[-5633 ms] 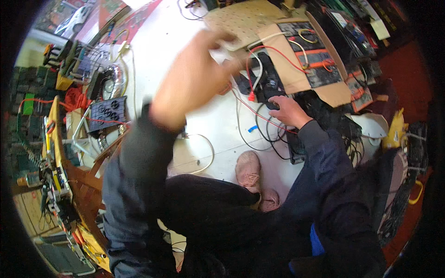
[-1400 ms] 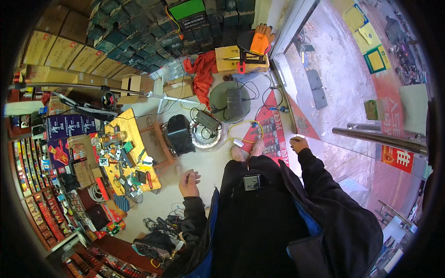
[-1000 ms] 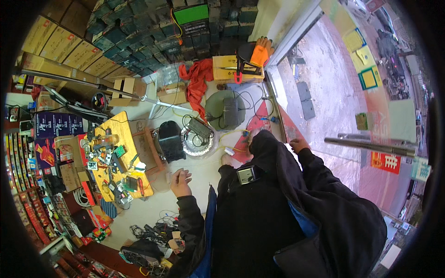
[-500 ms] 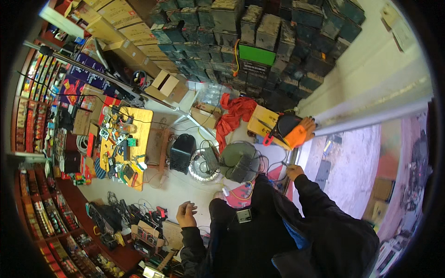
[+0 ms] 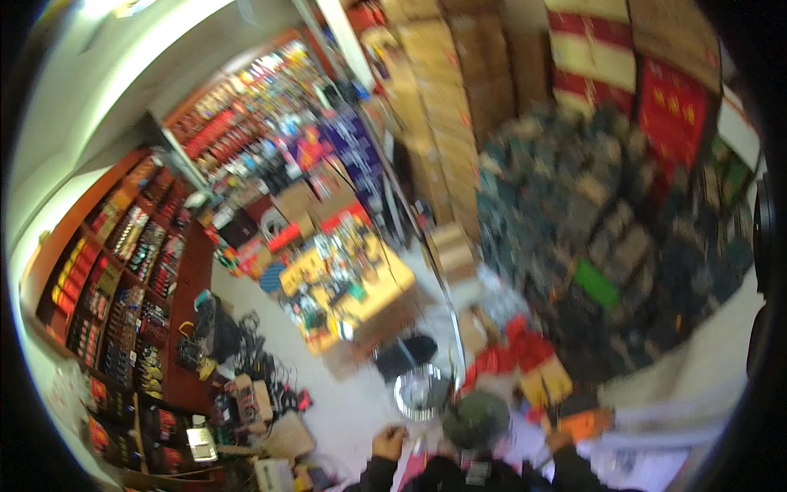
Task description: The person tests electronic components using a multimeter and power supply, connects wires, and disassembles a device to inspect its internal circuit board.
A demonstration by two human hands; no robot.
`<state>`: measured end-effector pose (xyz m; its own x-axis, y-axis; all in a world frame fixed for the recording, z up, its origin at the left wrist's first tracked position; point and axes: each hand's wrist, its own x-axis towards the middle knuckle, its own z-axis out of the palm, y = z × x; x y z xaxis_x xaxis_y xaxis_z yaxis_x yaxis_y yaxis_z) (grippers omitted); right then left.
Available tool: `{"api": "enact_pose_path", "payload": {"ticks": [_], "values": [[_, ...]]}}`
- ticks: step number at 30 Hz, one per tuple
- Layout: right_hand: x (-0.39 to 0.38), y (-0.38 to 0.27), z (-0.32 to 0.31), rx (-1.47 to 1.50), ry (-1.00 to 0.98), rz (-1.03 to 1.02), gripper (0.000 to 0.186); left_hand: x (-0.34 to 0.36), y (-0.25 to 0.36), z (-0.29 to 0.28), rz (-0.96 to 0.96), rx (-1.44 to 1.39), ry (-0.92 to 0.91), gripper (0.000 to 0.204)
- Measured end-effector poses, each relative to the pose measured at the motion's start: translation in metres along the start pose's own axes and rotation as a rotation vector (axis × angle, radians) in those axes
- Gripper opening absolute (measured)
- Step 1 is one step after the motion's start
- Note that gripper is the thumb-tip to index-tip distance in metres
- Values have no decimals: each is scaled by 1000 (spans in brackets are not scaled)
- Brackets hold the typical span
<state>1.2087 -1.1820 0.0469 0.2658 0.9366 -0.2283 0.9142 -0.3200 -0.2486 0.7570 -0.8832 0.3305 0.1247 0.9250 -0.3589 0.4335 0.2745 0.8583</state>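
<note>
Low in the blurred head view, my left hand point(image 5: 390, 441) hangs over the floor, fingers loosely bent with nothing seen in them. It is nearest to a shiny silver round base or basin point(image 5: 420, 392). My right hand point(image 5: 560, 440) is at the lower right, beside an orange glove point(image 5: 586, 424); its fingers look closed, but what they hold is smeared by motion. Between the hands and beyond them stands a dark green round stool point(image 5: 475, 418). A yellow wooden box or board point(image 5: 546, 384) and crumpled red cloth point(image 5: 512, 348) lie past my right hand.
A wooden table point(image 5: 393, 279) bears electronic parts and tools. Behind rise stacked cartons point(image 5: 430, 107) and a heap of dark, dusty block-shaped units point(image 5: 566, 197). Stocked shelves point(image 5: 123, 279) line the left. A metal pole point(image 5: 443, 295) slants near a black seat point(image 5: 407, 357). Cables and boxes litter the left floor.
The view has swung up and left, so shelves and cartons show more and both hands sit lower in the picture. My right hand now appears next to the orange glove.
</note>
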Motion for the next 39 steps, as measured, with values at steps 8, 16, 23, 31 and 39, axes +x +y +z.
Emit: {"api": "enact_pose_path", "payload": {"ticks": [8,16,23,31,39], "values": [[157,-84,-155,635,-127,257,18,46,-10,3,186,-49,121,31],[135,-106,-176,521,-148,227,23,58,4,-37,78,-310,33,28],[36,-65,-145,-148,-13,-136,24,19,-3,-44,35,-399,19,24],[133,-37,-211,554,198,479,25,-28,-14,-19,-215,-331,164,20],[364,91,-239,1144,262,643,65,-80,-18,33,-493,-118,213,21]]}}
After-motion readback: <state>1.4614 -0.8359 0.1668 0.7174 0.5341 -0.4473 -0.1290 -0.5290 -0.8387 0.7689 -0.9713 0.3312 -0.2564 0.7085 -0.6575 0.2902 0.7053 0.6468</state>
